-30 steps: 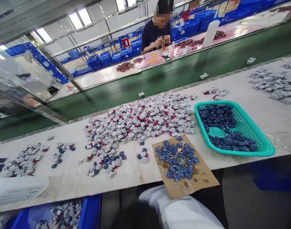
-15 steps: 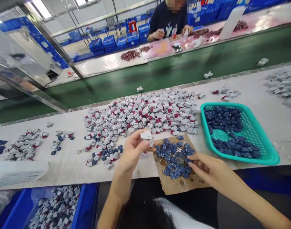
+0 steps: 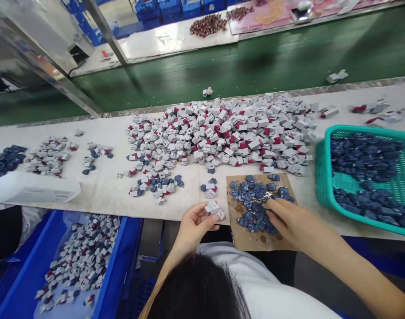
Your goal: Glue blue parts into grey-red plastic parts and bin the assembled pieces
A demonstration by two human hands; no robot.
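My left hand [image 3: 194,223] is closed round a small white plastic piece [image 3: 213,208] at the table's near edge, just left of a brown cardboard sheet [image 3: 252,239]. My right hand [image 3: 287,219] lies over the pile of dark blue pieces [image 3: 254,195] on that cardboard, its fingers curled down into them; whether they hold one is hidden. A wide heap of white and red pieces [image 3: 222,133] covers the table behind both hands.
A teal basket [image 3: 325,186] with blue pieces stands at the right. A blue bin [image 3: 122,261] of assembled pieces sits below the table at left. A white bottle [image 3: 33,188] lies at the left edge. A green conveyor belt [image 3: 255,62] runs behind.
Both hands came into view, then dropped closer to the table edge. The left hand lowered the white piece, the right slid onto the blue pile. The camera tilted down and the person opposite left view.
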